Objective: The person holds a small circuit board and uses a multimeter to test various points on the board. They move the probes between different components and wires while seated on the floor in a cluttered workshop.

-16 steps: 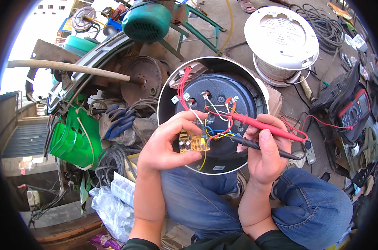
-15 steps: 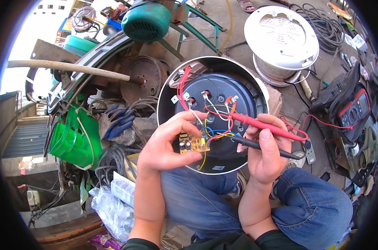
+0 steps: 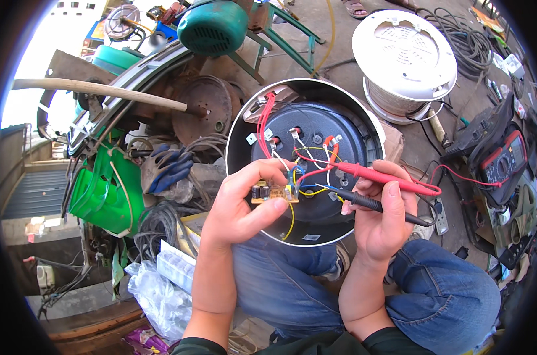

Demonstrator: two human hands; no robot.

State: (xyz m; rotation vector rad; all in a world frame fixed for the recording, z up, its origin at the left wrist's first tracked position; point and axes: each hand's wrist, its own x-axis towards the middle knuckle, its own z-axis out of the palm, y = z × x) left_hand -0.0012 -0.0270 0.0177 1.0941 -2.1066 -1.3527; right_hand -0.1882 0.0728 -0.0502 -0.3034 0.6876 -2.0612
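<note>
Between the thumb and fingers of my left hand [image 3: 244,198] is a small circuit board [image 3: 274,194] with capacitors, tilted nearly edge-on. Coloured wires run from it into an open round appliance housing [image 3: 231,130], white outside, with a dark metal pot base [image 3: 321,127] inside. My right hand [image 3: 384,216] grips a red multimeter probe [image 3: 389,179] and a black multimeter probe [image 3: 363,202] together. Both tips point left, toward the board and its wires; whether either touches anything I cannot tell. The multimeter [image 3: 505,161], red and black, stands in a dark bag at the right.
A white slotted cover [image 3: 404,44] rests on a round drum behind to the right, near coiled cable [image 3: 460,41]. Left are a green basket [image 3: 105,192], blue-grey gloves [image 3: 171,170] and a wooden handle [image 3: 102,92]. A green motor [image 3: 212,28] sits at the back.
My left hand has tipped the circuit board from face-up to nearly edge-on. The probes stay in my right hand, almost unmoved. The whole view has shifted slightly.
</note>
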